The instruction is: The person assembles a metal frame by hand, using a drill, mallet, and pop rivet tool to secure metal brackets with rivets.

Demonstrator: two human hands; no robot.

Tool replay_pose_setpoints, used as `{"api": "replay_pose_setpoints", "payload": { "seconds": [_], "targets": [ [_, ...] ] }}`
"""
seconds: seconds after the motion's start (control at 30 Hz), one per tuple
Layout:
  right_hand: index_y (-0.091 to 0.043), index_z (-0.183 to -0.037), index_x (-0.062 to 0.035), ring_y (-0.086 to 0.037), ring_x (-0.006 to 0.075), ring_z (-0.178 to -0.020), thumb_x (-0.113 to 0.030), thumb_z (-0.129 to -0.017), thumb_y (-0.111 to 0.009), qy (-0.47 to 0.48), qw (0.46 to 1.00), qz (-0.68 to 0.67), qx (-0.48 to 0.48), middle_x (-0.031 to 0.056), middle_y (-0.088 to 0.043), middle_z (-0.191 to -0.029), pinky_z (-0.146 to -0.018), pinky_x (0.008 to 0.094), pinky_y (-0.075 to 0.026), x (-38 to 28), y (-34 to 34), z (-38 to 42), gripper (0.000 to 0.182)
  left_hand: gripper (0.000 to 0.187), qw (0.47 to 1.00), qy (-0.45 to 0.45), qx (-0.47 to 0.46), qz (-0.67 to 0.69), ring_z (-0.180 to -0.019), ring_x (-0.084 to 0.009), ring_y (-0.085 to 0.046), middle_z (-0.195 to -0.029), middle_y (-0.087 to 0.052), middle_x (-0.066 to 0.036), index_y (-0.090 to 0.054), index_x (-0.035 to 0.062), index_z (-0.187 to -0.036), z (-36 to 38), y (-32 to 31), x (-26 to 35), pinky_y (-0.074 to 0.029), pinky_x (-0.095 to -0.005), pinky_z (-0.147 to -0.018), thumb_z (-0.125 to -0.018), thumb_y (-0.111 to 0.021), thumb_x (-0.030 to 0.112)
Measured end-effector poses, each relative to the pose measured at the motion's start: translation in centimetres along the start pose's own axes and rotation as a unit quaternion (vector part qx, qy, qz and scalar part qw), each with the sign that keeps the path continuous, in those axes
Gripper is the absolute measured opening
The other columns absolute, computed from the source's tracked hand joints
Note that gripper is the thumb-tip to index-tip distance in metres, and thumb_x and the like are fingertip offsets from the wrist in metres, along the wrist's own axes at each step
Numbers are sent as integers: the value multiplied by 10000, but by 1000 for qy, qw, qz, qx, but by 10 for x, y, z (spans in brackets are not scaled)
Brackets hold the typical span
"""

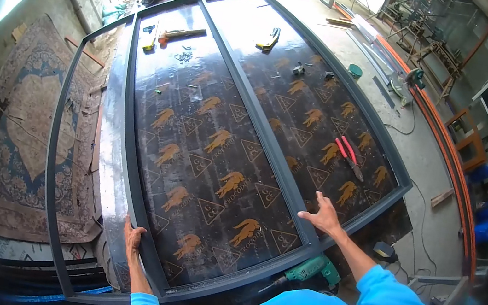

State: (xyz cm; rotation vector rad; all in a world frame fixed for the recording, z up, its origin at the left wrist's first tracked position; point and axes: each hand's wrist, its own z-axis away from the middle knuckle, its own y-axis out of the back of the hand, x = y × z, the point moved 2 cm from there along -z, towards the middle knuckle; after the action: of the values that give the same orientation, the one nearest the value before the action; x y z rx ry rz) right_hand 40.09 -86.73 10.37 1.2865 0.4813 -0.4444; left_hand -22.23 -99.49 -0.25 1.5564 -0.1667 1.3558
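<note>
A large dark grey metal frame (236, 81) with several bars lies on a dark printed board (214, 176). My left hand (132, 236) rests against the frame's left inner bar near its lower end, fingers extended. My right hand (322, 215) is over the middle bar near its lower end, thumb and fingers spread, holding nothing. Red-handled pliers (349, 155) lie on the board beyond my right hand. A green power drill (313, 270) sits below the frame's near edge, close to my right forearm.
On the board's far part are a hammer (181, 34), a yellow-handled tool (269, 39) and small metal parts (185, 54). A patterned rug (35, 119) hangs at left. Orange-red bars (447, 156), a green cup (355, 71) and cables are at right.
</note>
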Motion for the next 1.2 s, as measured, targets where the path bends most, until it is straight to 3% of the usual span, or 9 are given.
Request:
{"api": "replay_pose_setpoints", "payload": {
  "seconds": [0.07, 0.17, 0.23, 0.43, 0.63, 0.87, 0.93, 1.0, 1.2],
  "targets": [
    [-342, -1431, 18, -552, 401, -1151, -497, -664, -807, 0, 998, 42, -39, 303, -562, -1196, -969, 457, -452, -6, -19, -46, 1035, 896, 993, 18, -68, 98, -940, -273, -614, -1177, -587, -174, -389, -82, -1390, 14, 10, 44, -512, -327, -790, -545, -643, 73],
    [-196, -1484, 39, -488, 389, -1251, -472, -607, -839, -11, 988, -82, -130, 330, -442, -1361, -1018, 438, -418, -27, -25, -95, 1202, 790, 985, 64, -96, 127, -770, -224, -616, -987, -618, -114, -453, -43, -1339, 26, 24, 81, -521, -310, -670, -566, -604, 17],
    [-143, -1494, 48, -482, 370, -1261, -414, -574, -869, -49, 969, -127, -207, 311, -439, -1380, -1037, 419, -400, -47, -11, -118, 1259, 773, 987, 51, -92, 120, -749, -222, -617, -970, -620, -121, -463, -40, -1327, 25, 28, 79, -523, -314, -653, -569, -602, 13],
    [-513, -1234, 104, -642, 284, -986, -314, -585, -851, -136, 929, -287, -189, 244, -620, -1103, -898, 357, -494, -46, -13, -118, 843, 703, 982, 56, -117, 137, -677, -218, -639, -890, -650, -122, -508, -40, -1273, 32, 50, 129, -536, -308, -604, -577, -595, -5],
    [-492, -1261, 94, -652, 236, -862, -320, -608, -822, -81, 939, -312, -117, 208, -627, -1016, -711, 323, -540, -47, -33, -119, 841, 667, 986, 37, -121, 108, -669, -192, -620, -872, -638, -100, -507, -46, -1260, 13, 58, 109, -512, -296, -576, -601, -600, 0],
    [-492, -1304, 81, -638, 293, -981, -419, -631, -817, -77, 941, -314, -101, 250, -613, -1115, -847, 408, -511, -76, -4, -121, 900, 544, 987, 7, -112, 113, -621, -178, -608, -809, -619, -73, -556, -34, -1140, 3, 61, 124, -508, -276, -552, -598, -587, -3],
    [-511, -1283, 91, -647, 284, -954, -380, -621, -792, -59, 947, -305, -86, 246, -625, -1093, -841, 382, -512, -72, -1, -123, 859, 533, 987, 31, -103, 119, -621, -174, -608, -804, -618, -69, -563, -39, -1112, 6, 59, 124, -503, -270, -545, -581, -588, -15],
    [-521, -1271, 97, -653, 268, -928, -313, -602, -751, -37, 944, -318, -80, 240, -644, -1058, -822, 347, -515, -66, 3, -121, 818, 778, 990, 55, -63, 116, -687, -172, -609, -883, -630, -94, -512, -30, -1303, 0, 60, 92, -508, -276, -602, -532, -613, -14],
    [-528, -1268, 99, -657, 253, -915, -238, -591, -714, -59, 953, -293, -50, 234, -656, -1047, -800, 310, -517, -41, 29, -83, 780, 732, 987, 76, -82, 117, -694, -183, -627, -874, -645, -106, -545, -43, -1272, 63, 56, 144, -510, -276, -583, -544, -618, -44]
  ]
}}
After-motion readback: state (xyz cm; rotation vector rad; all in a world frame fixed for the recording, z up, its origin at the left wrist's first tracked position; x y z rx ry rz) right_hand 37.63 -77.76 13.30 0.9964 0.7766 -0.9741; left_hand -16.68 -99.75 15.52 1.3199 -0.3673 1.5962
